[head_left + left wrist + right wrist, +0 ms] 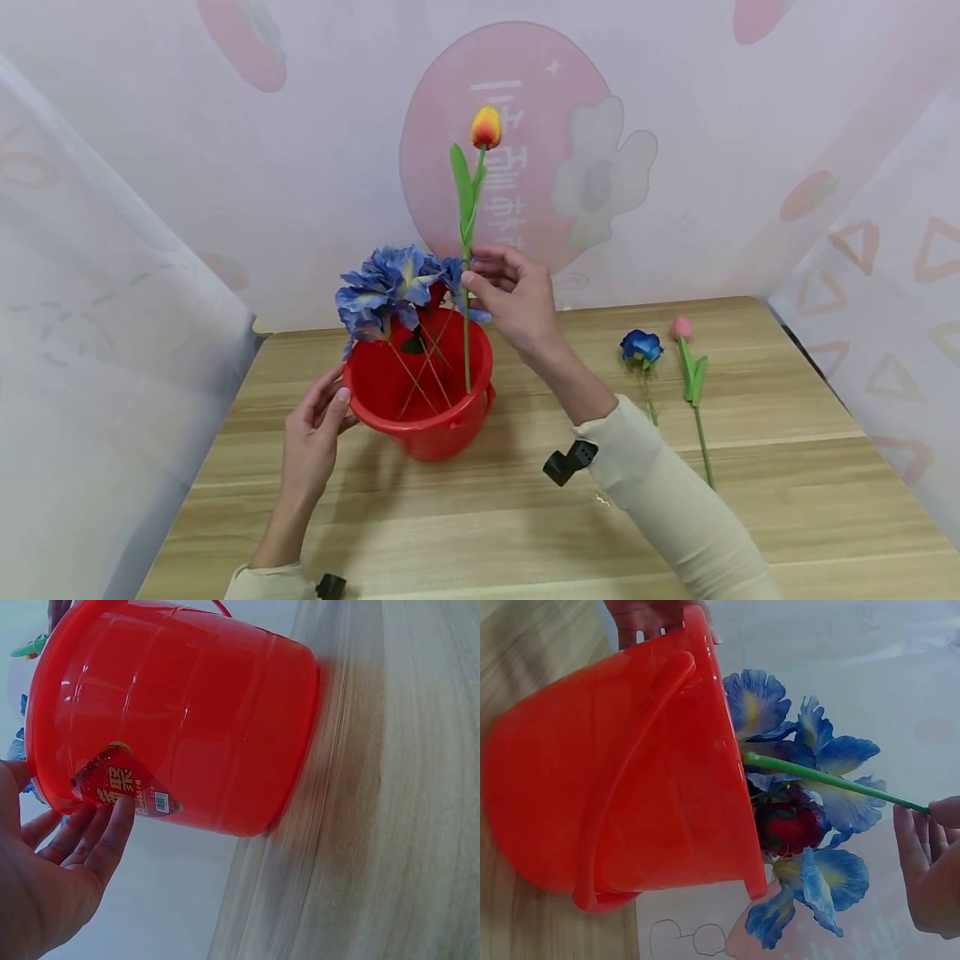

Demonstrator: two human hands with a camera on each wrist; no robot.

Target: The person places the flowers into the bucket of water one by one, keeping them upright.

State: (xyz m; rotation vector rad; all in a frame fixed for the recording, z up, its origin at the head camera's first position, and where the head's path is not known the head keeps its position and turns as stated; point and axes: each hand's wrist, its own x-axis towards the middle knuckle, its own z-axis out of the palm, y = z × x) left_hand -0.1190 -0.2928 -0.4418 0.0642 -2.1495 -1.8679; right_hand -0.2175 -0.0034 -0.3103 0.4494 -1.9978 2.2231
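A red bucket point(442, 440) stands upright on the table, several blue irises point(386, 287) leaning in it with their thin stems crossing inside. Among them a dark red rose point(789, 827) shows in the right wrist view. My left hand point(317, 429) holds the bucket's left rim, thumb at the edge and fingers spread against the outer wall over a label point(124, 784). Thumb and fingers of my right hand point(519, 302) pinch the green stem of a yellow-and-red tulip point(486, 128) above the bucket. The tulip is upright, its stem's lower end inside the right rim.
To the right, a blue rose point(641, 347) and a pink tulip point(681, 328) lie on the wooden table point(765, 442). A printed cloth point(330, 167) rises behind the table and along both sides. The bucket's handle point(604, 802) hangs down its side.
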